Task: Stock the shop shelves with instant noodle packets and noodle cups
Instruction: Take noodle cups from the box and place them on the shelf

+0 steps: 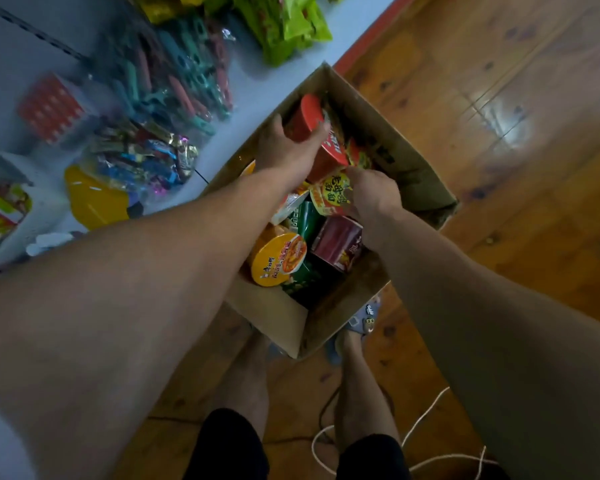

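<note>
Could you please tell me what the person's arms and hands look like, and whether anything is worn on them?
Both arms are bare as far as they show, with no sleeve clearly in view. The left hand and the right hand wear no gloves. No watch, bracelet or ring shows on either, and no markings can be made out.

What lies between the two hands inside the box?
Head view: the red noodle cup gripped by the left hand, and the yellow-lidded cup that the right hand holds.
</note>
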